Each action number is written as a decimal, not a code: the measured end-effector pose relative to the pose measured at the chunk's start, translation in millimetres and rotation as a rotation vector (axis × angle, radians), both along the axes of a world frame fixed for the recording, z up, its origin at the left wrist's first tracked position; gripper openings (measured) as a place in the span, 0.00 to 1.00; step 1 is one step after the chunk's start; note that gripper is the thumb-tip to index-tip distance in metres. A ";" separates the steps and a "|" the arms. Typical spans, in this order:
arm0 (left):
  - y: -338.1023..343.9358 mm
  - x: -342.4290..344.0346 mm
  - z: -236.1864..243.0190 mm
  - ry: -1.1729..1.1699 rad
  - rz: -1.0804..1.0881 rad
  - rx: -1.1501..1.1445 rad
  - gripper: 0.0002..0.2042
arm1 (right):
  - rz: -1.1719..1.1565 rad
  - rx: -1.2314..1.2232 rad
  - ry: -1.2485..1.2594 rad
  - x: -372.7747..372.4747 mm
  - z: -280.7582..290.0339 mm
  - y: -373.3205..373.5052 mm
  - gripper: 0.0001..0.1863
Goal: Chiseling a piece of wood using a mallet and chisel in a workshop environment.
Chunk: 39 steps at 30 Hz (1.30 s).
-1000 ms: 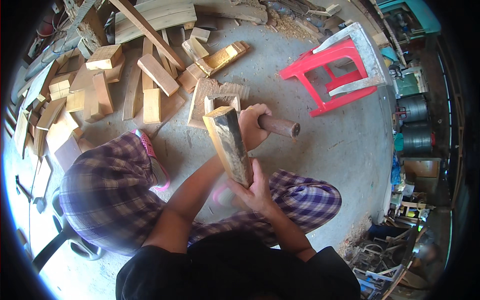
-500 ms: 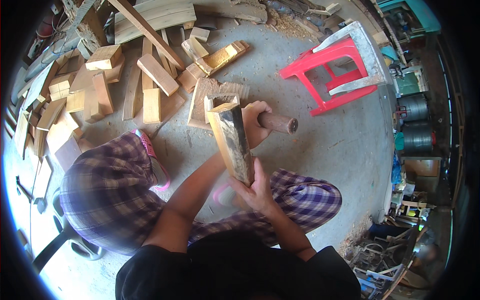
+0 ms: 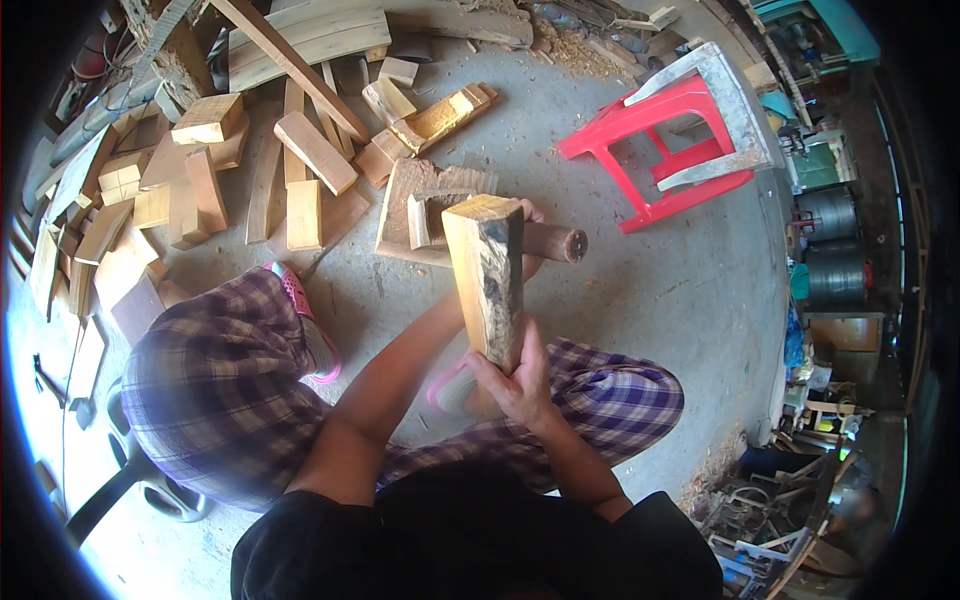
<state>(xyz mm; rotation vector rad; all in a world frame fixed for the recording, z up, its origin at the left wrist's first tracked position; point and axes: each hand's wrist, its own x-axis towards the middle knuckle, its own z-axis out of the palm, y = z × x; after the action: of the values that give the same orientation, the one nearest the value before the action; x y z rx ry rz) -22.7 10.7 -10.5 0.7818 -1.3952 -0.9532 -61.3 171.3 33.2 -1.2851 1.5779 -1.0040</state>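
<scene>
My right hand point(image 3: 515, 385) grips the lower end of a long wooden piece point(image 3: 480, 280) with a pale yellow side and a dark, rough streak. My left hand point(image 3: 530, 213), mostly hidden behind that piece, is closed on a round brown wooden handle point(image 3: 558, 243) jutting to the right. Just beyond them a rough wooden block point(image 3: 398, 205) lies on the concrete, with a smaller hollowed piece point(image 3: 428, 222) on it, partly covered by the held wood. Whether the held piece touches either is unclear.
Loose offcuts point(image 3: 205, 120) and planks point(image 3: 300, 30) cover the upper left. A red plastic stool point(image 3: 600, 150) lies at upper right, a pale frame across it. Cluttered shelving and metal drums point(image 3: 830, 270) line the far right. My plaid-covered legs point(image 3: 210, 390) frame the work.
The long wooden piece has shifted to the right, its top now covering more of my left hand. The round handle has drawn slightly leftward and up. The surroundings look the same.
</scene>
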 end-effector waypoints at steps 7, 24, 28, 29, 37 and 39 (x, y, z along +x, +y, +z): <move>2.1 13.5 12.1 -0.101 -0.009 -0.051 0.13 | 0.066 0.007 0.060 2.1 2.2 -4.6 0.28; 6.1 12.3 14.5 -0.156 -0.035 -0.062 0.14 | 0.034 0.030 0.021 2.0 2.1 -4.2 0.30; 7.4 6.7 6.9 -0.168 -0.039 -0.060 0.14 | 0.060 0.017 0.104 -1.3 -3.1 -3.9 0.29; 7.2 4.7 2.5 -0.169 -0.041 -0.056 0.14 | 0.050 0.012 0.079 -0.4 -4.1 -3.8 0.29; 19.8 -7.6 -23.4 -0.280 -0.156 -0.049 0.14 | 0.073 -0.014 0.084 -0.1 -7.8 -2.7 0.28; 22.2 -7.6 -33.0 -0.368 -0.166 -0.043 0.13 | 0.149 0.018 0.091 0.0 -2.5 -3.9 0.27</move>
<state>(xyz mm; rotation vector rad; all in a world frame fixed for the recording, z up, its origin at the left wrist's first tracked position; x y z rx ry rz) -30.4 32.9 -43.5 0.8472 -1.8175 -0.9331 -61.3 167.4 30.7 -1.4316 1.5302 -0.8473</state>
